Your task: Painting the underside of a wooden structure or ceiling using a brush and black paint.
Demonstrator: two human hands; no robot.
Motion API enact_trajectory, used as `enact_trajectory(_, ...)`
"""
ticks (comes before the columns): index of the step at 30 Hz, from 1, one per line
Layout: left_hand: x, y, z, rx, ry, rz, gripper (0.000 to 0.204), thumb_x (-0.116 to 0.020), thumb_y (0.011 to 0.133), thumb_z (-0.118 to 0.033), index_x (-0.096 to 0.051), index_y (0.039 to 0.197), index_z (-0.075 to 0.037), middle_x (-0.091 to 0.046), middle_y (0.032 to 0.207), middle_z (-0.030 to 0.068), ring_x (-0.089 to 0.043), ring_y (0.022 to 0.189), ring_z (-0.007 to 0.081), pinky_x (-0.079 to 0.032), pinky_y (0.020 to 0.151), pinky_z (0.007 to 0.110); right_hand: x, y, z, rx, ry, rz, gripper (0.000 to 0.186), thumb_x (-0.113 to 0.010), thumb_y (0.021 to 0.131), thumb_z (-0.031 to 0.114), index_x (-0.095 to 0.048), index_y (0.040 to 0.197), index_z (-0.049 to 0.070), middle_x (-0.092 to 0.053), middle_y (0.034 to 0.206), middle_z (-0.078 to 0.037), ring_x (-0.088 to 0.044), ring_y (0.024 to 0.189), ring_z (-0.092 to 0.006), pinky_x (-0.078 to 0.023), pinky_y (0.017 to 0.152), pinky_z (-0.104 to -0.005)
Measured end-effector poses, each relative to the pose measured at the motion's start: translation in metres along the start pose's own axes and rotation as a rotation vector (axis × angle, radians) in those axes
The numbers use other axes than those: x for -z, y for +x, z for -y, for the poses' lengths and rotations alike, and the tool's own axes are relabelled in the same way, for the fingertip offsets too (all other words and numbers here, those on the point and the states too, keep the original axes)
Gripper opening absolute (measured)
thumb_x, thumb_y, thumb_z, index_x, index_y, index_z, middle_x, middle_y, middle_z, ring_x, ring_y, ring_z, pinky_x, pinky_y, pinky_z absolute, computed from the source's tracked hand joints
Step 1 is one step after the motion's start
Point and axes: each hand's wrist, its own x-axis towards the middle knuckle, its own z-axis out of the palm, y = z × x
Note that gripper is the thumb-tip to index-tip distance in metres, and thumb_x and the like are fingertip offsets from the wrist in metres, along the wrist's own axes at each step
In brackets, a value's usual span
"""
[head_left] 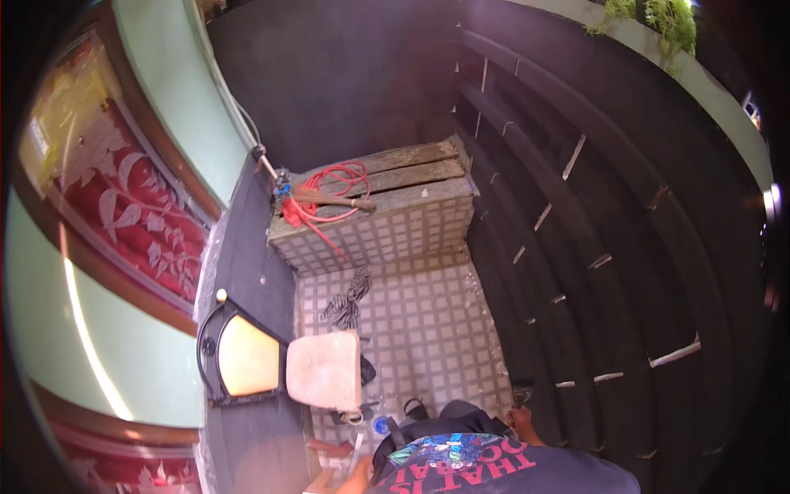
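Observation:
At the bottom, my right hand (520,421) grips a small tool with a dark, flat head (522,393), probably a scraper or brush, beside the black ridged wall (617,305). My left hand (354,473) is low beside my body, near a thin white strip (356,446); its fingers are too small and partly hidden to read. Just ahead of it stands a chair with a black-framed yellow back (247,358) and pale pink seat (321,366). A small blue round object (381,425) lies on the tiled floor (420,329) by my body.
A tiled step with wooden planks (370,230) spans the back, bearing a coiled red hose (337,169) and straw broom (329,199). A striped cloth (346,305) lies on the floor. Windows with red floral panes (140,214) line the left; plants (666,20) top the right wall.

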Motion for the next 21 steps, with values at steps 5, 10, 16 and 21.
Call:
enact_trajectory(5,-0.003,0.153,-0.222,-0.049,0.305,0.152,0.024,-0.057,0.087,-0.023,-0.070,0.077,-0.006,-0.066,0.067,0.0106,-0.062,0.058,0.0217,-0.046,0.051,0.042,-0.052,-0.002,0.059,0.063,0.200,-0.111,0.006,-0.052,0.091,0.007,-0.055,0.087,0.009,-0.062,0.070,-0.010,-0.052,0.043,-0.0185,-0.037,0.032,-0.0321)
enact_trajectory(10,-0.020,0.227,-0.445,-0.252,0.121,0.108,0.022,-0.064,0.091,-0.021,-0.069,0.099,-0.001,-0.070,0.079,0.0076,-0.064,0.067,0.0163,-0.052,0.059,0.033,-0.115,0.038,0.162,0.142,0.197,-0.224,0.008,-0.051,0.095,0.009,-0.058,0.091,0.008,-0.061,0.072,-0.007,-0.055,0.052,-0.0136,-0.041,0.038,-0.0296)
enact_trajectory(16,-0.108,0.234,-0.631,-0.458,0.116,0.313,0.040,-0.067,0.094,-0.024,-0.063,0.125,0.001,-0.071,0.090,0.0064,-0.065,0.078,0.0140,-0.052,0.067,0.030,-0.189,0.106,0.325,0.470,0.051,-0.043,0.045,-0.058,0.096,0.006,-0.052,0.140,-0.004,-0.066,0.089,-0.007,-0.063,0.073,-0.0116,-0.052,0.061,-0.0265)
enact_trajectory(21,-0.191,0.209,-0.794,-0.722,0.436,0.648,0.053,-0.064,0.097,-0.034,-0.058,0.135,0.003,-0.073,0.113,0.0166,-0.068,0.100,0.0205,-0.052,0.087,0.034,-0.263,0.107,0.489,0.605,0.289,0.104,0.048,-0.059,0.099,0.006,-0.050,0.146,0.000,-0.068,0.106,-0.005,-0.066,0.088,-0.0133,-0.056,0.073,-0.0261)
